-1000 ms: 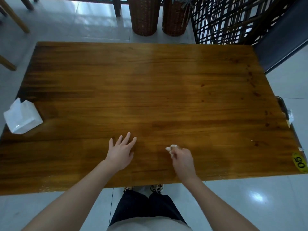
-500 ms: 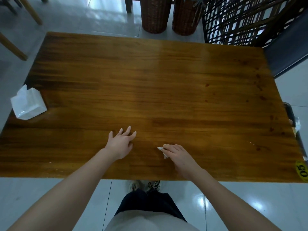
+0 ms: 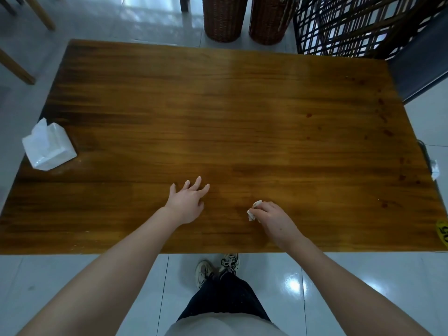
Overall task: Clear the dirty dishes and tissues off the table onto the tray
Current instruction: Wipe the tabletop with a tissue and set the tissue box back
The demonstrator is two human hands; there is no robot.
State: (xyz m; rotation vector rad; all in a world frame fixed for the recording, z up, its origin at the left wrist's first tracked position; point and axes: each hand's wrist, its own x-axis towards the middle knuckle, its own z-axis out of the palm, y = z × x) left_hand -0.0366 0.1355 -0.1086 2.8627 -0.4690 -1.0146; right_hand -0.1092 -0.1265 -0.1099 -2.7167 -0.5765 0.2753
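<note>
A small crumpled white tissue [image 3: 253,210] lies against the wooden table [image 3: 242,117] near its front edge, and my right hand [image 3: 274,220] grips it with curled fingers, pressing it to the wood. To the left of it, my left hand [image 3: 188,201] rests flat on the table with its fingers spread and holds nothing. A white tissue pack [image 3: 48,146] sits at the table's left edge. Past the right edge, a dark tray rim [image 3: 424,151] with a scrap of white tissue [image 3: 435,169] on it is partly in view. No dishes show on the table.
Two wicker baskets [image 3: 225,18] stand on the floor beyond the far edge, beside a dark lattice screen [image 3: 351,25]. Wooden chair legs [image 3: 14,69] are at the far left. A yellow number sticker [image 3: 442,232] marks the front right corner.
My right hand has slid the tissue a little left and back along the front of the table. My left hand stays put. The camera has pulled back slightly.
</note>
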